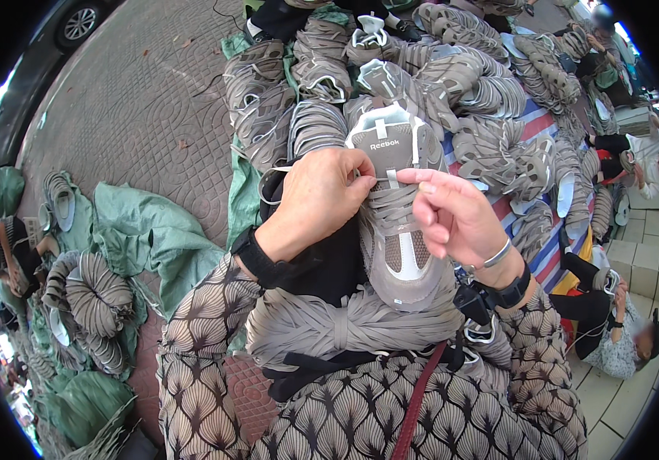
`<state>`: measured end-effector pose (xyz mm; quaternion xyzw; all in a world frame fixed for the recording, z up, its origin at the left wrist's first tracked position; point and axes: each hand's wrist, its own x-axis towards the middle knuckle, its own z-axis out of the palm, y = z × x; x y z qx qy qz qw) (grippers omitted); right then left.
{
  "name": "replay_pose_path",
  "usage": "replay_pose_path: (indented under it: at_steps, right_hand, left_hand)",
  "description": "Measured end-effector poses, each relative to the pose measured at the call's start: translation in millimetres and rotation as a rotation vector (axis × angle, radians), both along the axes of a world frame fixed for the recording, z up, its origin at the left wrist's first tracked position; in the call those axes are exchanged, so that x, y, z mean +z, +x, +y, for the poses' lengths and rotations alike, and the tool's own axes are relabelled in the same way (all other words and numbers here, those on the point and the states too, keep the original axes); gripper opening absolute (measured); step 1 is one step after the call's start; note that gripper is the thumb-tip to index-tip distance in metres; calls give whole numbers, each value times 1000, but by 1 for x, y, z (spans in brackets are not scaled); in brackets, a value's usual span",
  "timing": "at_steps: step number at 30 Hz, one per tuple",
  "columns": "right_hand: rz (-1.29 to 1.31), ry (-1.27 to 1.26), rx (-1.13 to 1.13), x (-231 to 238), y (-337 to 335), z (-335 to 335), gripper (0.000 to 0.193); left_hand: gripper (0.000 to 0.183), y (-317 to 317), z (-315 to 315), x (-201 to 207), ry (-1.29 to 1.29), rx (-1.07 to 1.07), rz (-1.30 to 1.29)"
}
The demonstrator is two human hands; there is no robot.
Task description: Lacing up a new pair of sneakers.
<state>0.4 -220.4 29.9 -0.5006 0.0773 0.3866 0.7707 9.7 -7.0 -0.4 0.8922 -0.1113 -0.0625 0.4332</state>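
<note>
A grey and white sneaker upper (410,268) lies in front of me with its toe toward my body and its padded tongue (383,142) away from me. A flat grey shoelace (394,211) crosses its eyelets. My left hand (318,188) pinches the lace beside the small loop on the tongue, thumb and forefinger pressed together. From the other side, my right hand (456,211) has its forefinger and thumb at the same lace, its other fingers loosely curled. Below the toe, a tied bundle of grey laces (345,330) rests across my lap.
Stacks of nested shoe uppers (322,61) stand ahead and to the right, some on a striped sheet (538,123). Green sacks (149,230) and another stack (99,295) lie left on the paving (153,100). People sit at both sides; a car wheel (78,24) shows far left.
</note>
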Motion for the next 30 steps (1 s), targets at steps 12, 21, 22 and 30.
replay_pose_path:
  at_steps: [12,21,22,30]
  right_hand:
    - [-669,-663,149,-1,5,-5,29]
    - [-1368,-1193,492,-11,33,12,17]
    - [-1398,-1164,536,-13,35,11,17]
    - [-532,-292,-146,-10,12,-43,13]
  left_hand:
    - [13,3,-13,-14,-153,107,150]
    - [16,-3,-24,-21,-311,140,171]
    - [18,-2,-26,-17,-221,134,129]
    - [16,35,2,-5,78,135,-509]
